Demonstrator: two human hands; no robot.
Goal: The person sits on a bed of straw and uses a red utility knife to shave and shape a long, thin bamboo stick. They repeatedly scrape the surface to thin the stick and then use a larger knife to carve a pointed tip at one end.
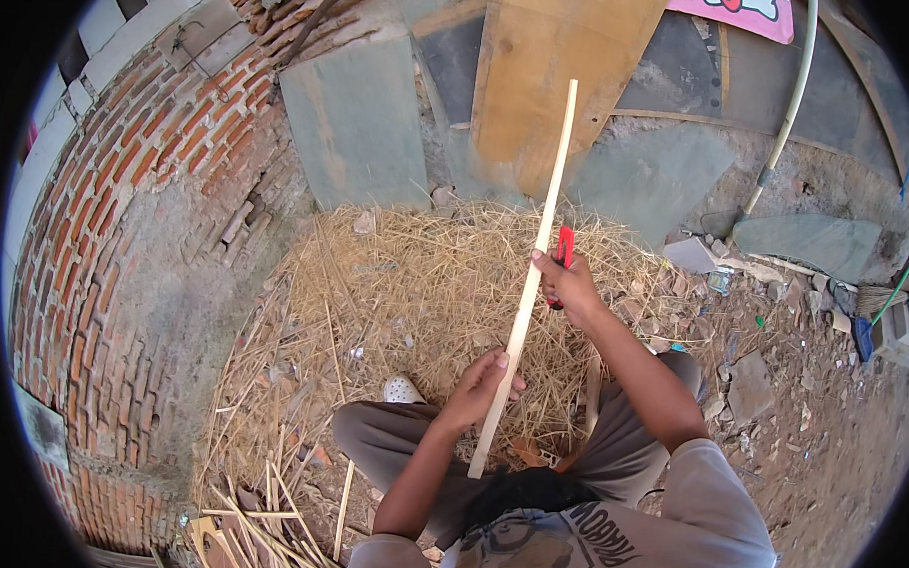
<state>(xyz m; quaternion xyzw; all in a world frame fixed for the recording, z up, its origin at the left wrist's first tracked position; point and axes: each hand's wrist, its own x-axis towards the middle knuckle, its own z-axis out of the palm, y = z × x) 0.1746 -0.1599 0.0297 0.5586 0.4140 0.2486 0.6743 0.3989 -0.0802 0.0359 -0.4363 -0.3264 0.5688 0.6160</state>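
Observation:
A long pale bamboo strip (549, 202) stands slanted in front of me, its lower end near my lap and its top pointing away. My left hand (479, 389) is closed around the strip's lower part, thumb along its face. Higher up, my right hand (572, 286) grips a red utility knife (565, 246) with black parts. The thumb of that hand presses on the strip, so the knife lies right beside it. Whether the blade is out, I cannot make out. Beneath both hands spreads a thick layer of straw-like shavings (404, 282).
Several split strips (265, 538) lie in a pile at the lower left. A brick wall (127, 202) rises on the left. Grey panels (355, 130) and a brown board (553, 47) lean at the back. Rubble and a broken slab (749, 386) lie to the right, near a pale pipe (783, 130).

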